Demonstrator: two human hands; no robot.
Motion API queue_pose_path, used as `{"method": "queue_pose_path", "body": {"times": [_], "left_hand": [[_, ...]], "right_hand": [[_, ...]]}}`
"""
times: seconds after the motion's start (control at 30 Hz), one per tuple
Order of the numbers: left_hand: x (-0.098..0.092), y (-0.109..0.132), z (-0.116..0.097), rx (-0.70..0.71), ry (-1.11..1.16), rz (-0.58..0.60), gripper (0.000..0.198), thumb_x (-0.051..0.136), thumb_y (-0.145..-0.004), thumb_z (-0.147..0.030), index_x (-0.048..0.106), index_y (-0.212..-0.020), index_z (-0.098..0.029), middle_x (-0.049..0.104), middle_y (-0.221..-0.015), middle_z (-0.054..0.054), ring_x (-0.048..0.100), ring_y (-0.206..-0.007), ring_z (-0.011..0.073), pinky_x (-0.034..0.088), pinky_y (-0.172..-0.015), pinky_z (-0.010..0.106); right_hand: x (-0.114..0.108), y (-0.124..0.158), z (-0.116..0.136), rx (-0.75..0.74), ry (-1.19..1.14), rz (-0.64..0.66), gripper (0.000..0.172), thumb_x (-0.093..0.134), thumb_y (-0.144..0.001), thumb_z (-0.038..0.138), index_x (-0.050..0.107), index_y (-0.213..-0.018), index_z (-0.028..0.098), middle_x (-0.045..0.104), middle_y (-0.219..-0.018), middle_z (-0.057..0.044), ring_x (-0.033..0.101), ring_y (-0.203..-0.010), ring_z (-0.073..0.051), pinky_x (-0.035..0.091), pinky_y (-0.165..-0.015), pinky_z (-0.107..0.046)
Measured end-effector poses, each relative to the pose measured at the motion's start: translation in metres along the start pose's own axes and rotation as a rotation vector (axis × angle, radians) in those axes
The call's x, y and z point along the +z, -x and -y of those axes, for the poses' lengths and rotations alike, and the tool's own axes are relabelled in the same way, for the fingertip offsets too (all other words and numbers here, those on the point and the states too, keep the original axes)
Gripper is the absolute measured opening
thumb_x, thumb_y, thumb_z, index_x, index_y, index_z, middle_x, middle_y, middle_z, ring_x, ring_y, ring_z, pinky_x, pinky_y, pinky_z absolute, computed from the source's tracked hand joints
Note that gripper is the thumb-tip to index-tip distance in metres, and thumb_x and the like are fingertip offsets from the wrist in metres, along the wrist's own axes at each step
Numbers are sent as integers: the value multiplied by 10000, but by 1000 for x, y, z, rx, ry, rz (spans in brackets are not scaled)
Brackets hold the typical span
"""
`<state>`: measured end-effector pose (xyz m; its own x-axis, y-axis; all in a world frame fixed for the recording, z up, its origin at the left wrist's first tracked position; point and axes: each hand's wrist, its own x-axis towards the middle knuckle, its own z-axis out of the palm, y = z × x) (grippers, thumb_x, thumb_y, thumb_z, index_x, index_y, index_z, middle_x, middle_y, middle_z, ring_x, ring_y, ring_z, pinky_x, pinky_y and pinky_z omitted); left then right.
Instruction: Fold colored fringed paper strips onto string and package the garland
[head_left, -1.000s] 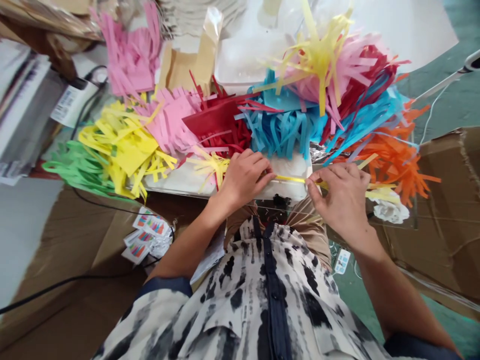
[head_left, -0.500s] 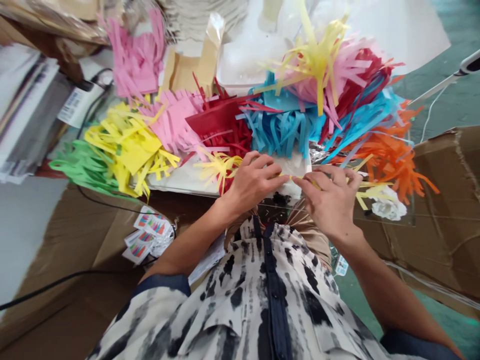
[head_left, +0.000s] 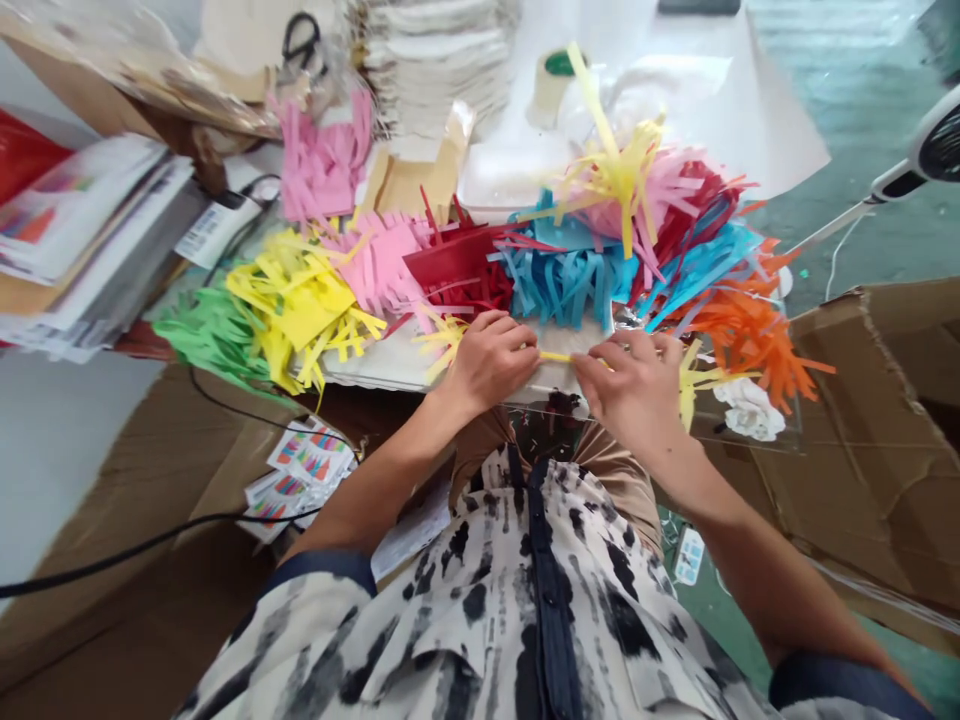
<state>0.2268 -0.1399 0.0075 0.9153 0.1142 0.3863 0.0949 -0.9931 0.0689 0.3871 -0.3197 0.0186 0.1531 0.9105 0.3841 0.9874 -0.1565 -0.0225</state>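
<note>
The left hand (head_left: 487,365) and the right hand (head_left: 630,388) are both closed narrow, and they pinch a thin yellow paper strip (head_left: 555,356) between them, one end in each hand. Just far of the hands lies fringed blue paper (head_left: 566,285). To its left are fringed red paper (head_left: 457,268), fringed pink paper (head_left: 379,265), fringed yellow paper (head_left: 296,305) and fringed green paper (head_left: 214,335). To the right are fringed orange paper (head_left: 750,335) and a white paper flower (head_left: 750,415).
</note>
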Motion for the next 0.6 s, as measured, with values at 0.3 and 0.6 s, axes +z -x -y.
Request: {"method": "queue_pose_path", "body": {"times": [0.3,0.6], "left_hand": [[-16,-10,-12,1,-43,59,157,652,-1016,-255,783,-960,-188,769,-911,72,657,-887,227,406,-790,392],[-57,-13,-40,-244,218,-88,312,560,-1080,-330,800,-955,-174,793,-849,95,718,-829,228,479,-757,377]], "right_hand": [[10,-17,1,-133,134,-34,342,478,-1042,71,660,-800,231,688,-801,-32,541,-937,-225,277,-856,-408],[-29,-32,8,-123,173,-245,234,586,-1037,169,713,-885,292,775,-879,28,590,-1039,-214,284,-915,-431]]}}
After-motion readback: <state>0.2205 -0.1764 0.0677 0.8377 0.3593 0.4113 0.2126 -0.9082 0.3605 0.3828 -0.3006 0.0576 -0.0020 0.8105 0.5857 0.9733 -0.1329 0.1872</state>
